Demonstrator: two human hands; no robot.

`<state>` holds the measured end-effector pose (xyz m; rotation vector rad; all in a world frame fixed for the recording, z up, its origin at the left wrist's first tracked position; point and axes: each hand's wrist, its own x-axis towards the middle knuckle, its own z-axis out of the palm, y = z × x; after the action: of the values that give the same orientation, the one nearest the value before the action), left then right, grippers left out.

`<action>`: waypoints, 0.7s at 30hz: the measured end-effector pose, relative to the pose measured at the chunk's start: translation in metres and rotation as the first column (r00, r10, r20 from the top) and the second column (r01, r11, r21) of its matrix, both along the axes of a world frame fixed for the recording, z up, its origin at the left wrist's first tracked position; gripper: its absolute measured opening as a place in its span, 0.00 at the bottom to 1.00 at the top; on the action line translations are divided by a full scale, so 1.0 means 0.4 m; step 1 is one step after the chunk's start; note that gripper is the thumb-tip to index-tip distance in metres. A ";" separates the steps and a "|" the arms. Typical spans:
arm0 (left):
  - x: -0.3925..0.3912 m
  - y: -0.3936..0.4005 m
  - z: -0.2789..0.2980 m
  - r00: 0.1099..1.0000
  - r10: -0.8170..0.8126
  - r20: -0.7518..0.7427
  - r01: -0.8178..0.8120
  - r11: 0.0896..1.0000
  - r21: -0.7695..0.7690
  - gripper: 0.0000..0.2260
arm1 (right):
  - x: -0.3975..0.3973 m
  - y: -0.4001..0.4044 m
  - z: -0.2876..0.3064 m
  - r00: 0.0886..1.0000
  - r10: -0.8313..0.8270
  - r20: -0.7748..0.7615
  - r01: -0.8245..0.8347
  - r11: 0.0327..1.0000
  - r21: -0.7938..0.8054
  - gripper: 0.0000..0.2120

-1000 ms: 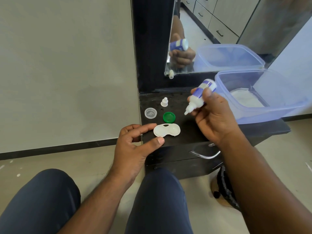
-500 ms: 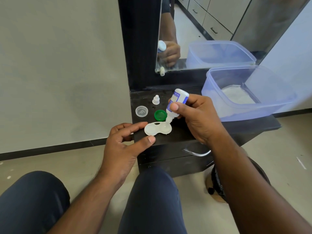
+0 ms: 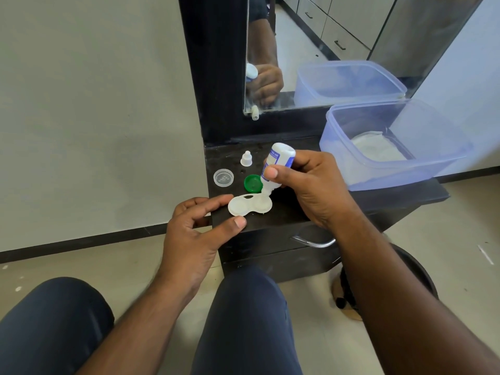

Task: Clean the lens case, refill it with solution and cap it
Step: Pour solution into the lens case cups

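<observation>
- While light and likely to skid, lens case at front edge of dark surface; best pinned by its rim.
- Left hand loosely bracketing case, thumb and forefinger at its left end; contact uncertain.
- Right hand clenched on inverted solution bottle, squeezable, nozzle over right well.
- Flow and fill level unreadable.
- Green cap, clear cap off, beside.

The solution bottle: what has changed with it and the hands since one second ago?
The right hand brought the solution bottle down, nozzle now over the right well of the lens case. The left hand stays at the case's left end. Green cap, clear cap and small white bottle cap unmoved.
</observation>
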<state>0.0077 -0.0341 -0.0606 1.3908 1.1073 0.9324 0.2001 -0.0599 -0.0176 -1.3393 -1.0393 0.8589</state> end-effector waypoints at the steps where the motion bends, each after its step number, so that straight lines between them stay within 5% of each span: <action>1: 0.000 0.000 0.000 1.000 0.001 0.001 -0.001 1.000 -0.001 0.16 | 0.000 0.001 0.000 1.000 -0.016 -0.008 0.016 1.000 0.008 0.10; 4: -0.001 -0.002 0.003 1.000 0.003 0.015 -0.003 1.000 0.001 0.17 | 0.002 0.007 -0.001 0.976 -0.061 -0.207 0.077 0.995 0.067 0.06; 8: -0.001 -0.002 0.005 1.000 -0.002 0.009 0.002 1.000 0.003 0.17 | 0.008 0.013 -0.004 0.909 -0.033 -0.415 0.094 0.987 0.128 0.19; 13: -0.001 -0.003 0.006 1.000 0.006 0.000 -0.006 1.000 0.009 0.17 | 0.004 0.009 -0.010 0.972 -0.026 -0.235 0.051 0.994 0.101 0.10; 21: 0.000 -0.003 0.004 1.000 0.007 -0.007 -0.007 1.000 0.017 0.16 | -0.011 -0.011 -0.004 0.999 -0.002 0.036 -0.001 0.996 0.087 0.11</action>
<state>0.0078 -0.0352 -0.0590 1.4053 1.1124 0.9448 0.1956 -0.0641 -0.0192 -1.2858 -1.0919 0.7833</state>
